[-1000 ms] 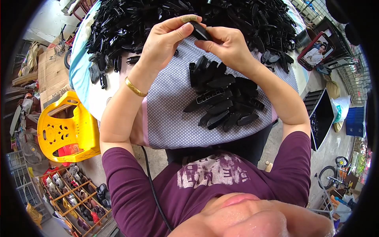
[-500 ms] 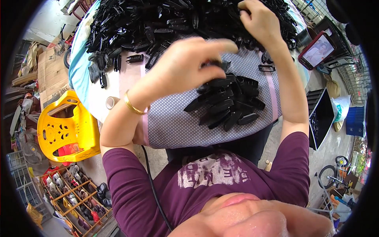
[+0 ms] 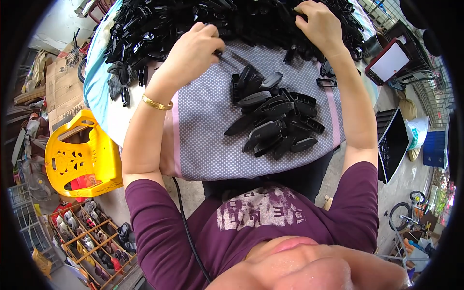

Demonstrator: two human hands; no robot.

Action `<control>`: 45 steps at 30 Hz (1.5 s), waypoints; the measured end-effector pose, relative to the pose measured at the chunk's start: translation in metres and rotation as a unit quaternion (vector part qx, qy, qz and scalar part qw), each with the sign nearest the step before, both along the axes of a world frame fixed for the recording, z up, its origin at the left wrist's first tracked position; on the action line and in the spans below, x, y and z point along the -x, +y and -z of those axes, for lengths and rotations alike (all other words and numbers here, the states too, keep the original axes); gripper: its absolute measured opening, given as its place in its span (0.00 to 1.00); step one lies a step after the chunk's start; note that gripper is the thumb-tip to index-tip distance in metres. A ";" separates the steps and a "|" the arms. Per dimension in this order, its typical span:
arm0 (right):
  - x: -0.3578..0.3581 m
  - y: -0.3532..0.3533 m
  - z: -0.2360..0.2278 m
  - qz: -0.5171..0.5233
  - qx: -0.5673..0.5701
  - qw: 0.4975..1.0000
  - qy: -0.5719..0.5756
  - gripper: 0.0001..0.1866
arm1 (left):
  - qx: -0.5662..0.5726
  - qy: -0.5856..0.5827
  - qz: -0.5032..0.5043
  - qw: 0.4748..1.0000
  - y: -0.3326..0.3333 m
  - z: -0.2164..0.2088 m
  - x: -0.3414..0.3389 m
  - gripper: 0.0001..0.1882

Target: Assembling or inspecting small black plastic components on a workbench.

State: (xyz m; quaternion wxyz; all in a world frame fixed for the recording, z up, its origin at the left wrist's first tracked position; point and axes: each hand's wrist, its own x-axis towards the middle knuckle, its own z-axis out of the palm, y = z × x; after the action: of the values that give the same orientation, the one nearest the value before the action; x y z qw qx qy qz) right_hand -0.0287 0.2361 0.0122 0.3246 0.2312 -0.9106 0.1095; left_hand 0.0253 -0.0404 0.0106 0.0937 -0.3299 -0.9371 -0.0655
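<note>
A large heap of black plastic clips (image 3: 251, 24) covers the far side of the table. My left hand (image 3: 193, 53) is at the near edge of this heap, its fingers curled around a black plastic clip (image 3: 218, 53) that mostly hides behind them. Over the heap's right part is my right hand (image 3: 321, 26), thumb and fingers bent together; whatever they pinch is hidden. Between my forearms, a smaller pile of black clips (image 3: 278, 121) lies on the grey dotted cloth (image 3: 208, 140). One open-framed clip (image 3: 326, 83) sits apart, near my right forearm.
A phone (image 3: 388, 62) with a lit screen stands at the table's right. Left of the table is a yellow plastic chair (image 3: 104, 154), with a shoe rack (image 3: 94, 241) below it. A black open bin (image 3: 392, 145) is on the right, and a cable (image 3: 186, 222) hangs by my left side.
My left hand has moved from above the smaller pile to the far left, at the big heap's edge. More clips show in the smaller pile. My right hand has barely shifted.
</note>
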 end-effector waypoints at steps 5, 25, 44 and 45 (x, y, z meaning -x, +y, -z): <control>0.003 -0.005 0.003 -0.027 0.112 0.986 0.122 0.08 | -0.473 -0.242 -0.019 0.847 0.018 0.003 0.004 0.14; -0.052 -0.063 0.014 -0.249 0.370 0.859 -0.250 0.09 | -0.672 -0.340 0.019 0.658 0.031 0.024 -0.001 0.15; -0.060 -0.063 0.009 -0.241 0.201 0.941 -0.131 0.17 | -0.653 -0.311 0.115 0.681 0.027 0.006 -0.003 0.11; -0.056 -0.058 -0.003 -0.235 0.146 0.937 -0.214 0.17 | -0.638 -0.308 0.099 0.699 0.025 0.004 -0.003 0.11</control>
State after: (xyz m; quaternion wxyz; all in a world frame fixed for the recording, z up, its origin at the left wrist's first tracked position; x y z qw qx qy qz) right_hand 0.0278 0.1779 0.0150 0.1175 0.3600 -0.8522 0.3609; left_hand 0.0283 -0.0150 0.0070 -0.0189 -0.2438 -0.6091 -0.7545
